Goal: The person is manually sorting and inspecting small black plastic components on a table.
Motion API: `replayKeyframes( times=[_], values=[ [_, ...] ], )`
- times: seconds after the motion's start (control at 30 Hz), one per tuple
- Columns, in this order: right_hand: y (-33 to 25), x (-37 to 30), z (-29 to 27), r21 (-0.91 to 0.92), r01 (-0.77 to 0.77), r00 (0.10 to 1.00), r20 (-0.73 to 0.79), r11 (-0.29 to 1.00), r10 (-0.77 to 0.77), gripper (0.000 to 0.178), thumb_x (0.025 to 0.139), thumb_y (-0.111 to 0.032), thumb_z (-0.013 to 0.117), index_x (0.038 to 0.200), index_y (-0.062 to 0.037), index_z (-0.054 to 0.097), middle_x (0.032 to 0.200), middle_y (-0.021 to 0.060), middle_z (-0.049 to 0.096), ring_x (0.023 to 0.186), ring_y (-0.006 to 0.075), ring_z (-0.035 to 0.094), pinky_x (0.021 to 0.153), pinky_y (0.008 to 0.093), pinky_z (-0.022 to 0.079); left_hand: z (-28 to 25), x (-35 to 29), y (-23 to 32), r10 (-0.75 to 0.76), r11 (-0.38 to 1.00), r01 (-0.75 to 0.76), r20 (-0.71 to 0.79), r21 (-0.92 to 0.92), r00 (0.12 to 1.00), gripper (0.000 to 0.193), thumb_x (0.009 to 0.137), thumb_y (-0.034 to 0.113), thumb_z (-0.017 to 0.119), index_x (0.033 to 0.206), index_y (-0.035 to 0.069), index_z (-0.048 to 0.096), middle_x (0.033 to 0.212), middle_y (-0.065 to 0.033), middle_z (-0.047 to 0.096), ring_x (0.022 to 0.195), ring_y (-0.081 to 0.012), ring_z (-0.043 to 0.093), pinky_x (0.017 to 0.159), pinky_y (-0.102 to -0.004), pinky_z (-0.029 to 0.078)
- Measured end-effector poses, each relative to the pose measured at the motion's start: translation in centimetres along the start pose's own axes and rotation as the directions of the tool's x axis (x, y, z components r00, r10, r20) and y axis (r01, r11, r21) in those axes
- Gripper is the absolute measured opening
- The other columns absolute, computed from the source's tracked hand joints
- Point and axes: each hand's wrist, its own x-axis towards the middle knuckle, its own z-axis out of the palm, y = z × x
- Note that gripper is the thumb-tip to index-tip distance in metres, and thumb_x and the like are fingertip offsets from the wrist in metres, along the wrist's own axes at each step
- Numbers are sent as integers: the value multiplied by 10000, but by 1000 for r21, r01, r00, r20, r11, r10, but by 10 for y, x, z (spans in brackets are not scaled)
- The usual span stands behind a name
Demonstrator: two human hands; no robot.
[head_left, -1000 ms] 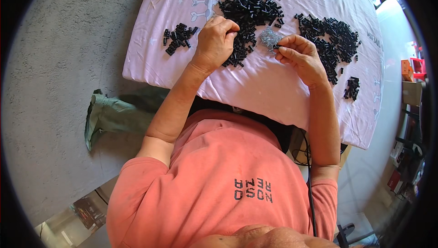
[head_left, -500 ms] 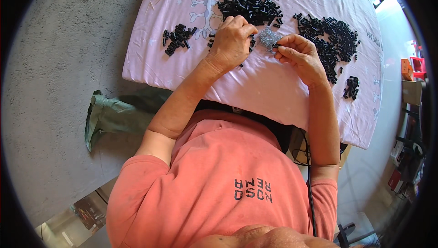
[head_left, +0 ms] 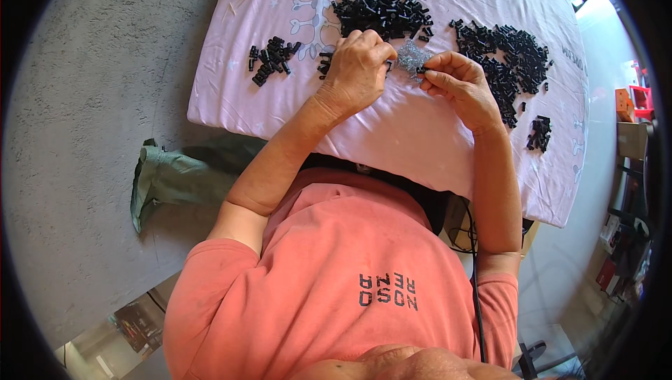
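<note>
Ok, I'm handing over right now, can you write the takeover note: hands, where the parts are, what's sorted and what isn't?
Left hand: curled, fingers down on the pink printed tablecloth at the near edge of the big middle heap of small black plastic pieces; whether it holds one is hidden.
Right hand: pinching one small black piece at its fingertips, beside the small grey glittery pile lying between the hands.
Other black pieces: large heap on the right, small cluster on the left, tiny cluster at the far right.
Done: apparently the two small clusters.
Left: both large heaps.
</note>
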Motion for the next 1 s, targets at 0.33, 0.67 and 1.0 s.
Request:
replayKeyframes(
  times=[0.33, 0.67, 1.0],
  values=[
    [1, 1, 0, 1, 11, 1000, 22, 1000, -11, 125, 906, -33, 674, 1027, -2, 669, 897, 64, 698, 795, 124, 690, 719, 232, 556, 0, -1, 7, 8, 997, -9, 13, 71, 1000, 113, 780, 77, 671, 891, 98, 667, 911, -45, 604, 936, -260, 580, 834, -415, 433],
    [2, 1, -1, 49, -3, 1000, 27, 999, 1, 131, 911, -30, 665, 1038, 0, 667, 901, 68, 698, 802, 130, 693, 740, 233, 561, -25, -3, 27, -262, 803, 309, 163, -510, 951, 88, 850, 15, 654, 937, 24, 642, 871, -61, 690, 818, -114, 654, 734, -272, 519],
    [3, 1, 0, 6, 8, 999, 43, 1000, -9, 126, 908, -25, 667, 1032, -1, 668, 899, 62, 697, 804, 124, 688, 733, 230, 561, -16, -8, 29, -247, 745, 262, 112, -613, 963, 110, 858, 0, 668, 965, 23, 661, 876, -29, 689, 833, -94, 637, 785, -252, 511]
  ],
)
